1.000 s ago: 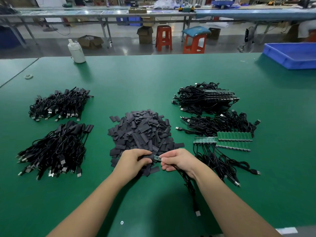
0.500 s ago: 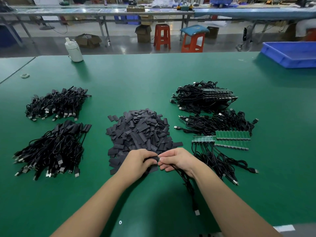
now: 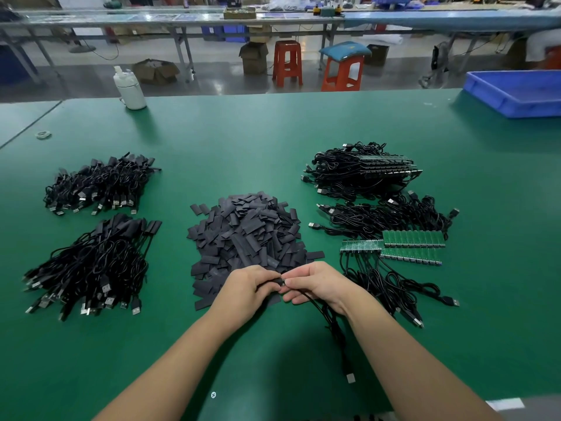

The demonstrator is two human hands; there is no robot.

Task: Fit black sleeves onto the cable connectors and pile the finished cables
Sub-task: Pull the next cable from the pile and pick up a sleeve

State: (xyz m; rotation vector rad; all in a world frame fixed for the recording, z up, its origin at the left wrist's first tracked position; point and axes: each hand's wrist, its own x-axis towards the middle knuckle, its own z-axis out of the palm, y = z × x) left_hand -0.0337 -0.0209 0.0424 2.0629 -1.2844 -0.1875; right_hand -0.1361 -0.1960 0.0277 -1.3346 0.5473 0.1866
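A heap of flat black sleeves [image 3: 246, 235] lies in the middle of the green table [image 3: 273, 132]. Just in front of it my left hand [image 3: 247, 288] pinches a black sleeve. My right hand [image 3: 318, 284] holds a black cable [image 3: 329, 322] by its connector end, fingertip to fingertip with the left; the connector is almost hidden inside the sleeve. The cable trails toward me and ends in a USB plug [image 3: 350, 377]. Two piles of sleeved cables [image 3: 91, 268] [image 3: 100, 185] sit at the left. Cables with bare green boards [image 3: 413, 238] lie at the right.
A further stack of cables with boards [image 3: 364, 171] lies at the right rear. A white bottle [image 3: 130, 89] stands at the far left edge, a blue bin [image 3: 516, 92] at the far right. A small ring of tape [image 3: 43, 134] lies at the left. Stools and benches stand beyond the table.
The small green board visible between my fingertips a second ago has gone into the black sleeve; my hands have closed together over it. The camera view drifted slightly.
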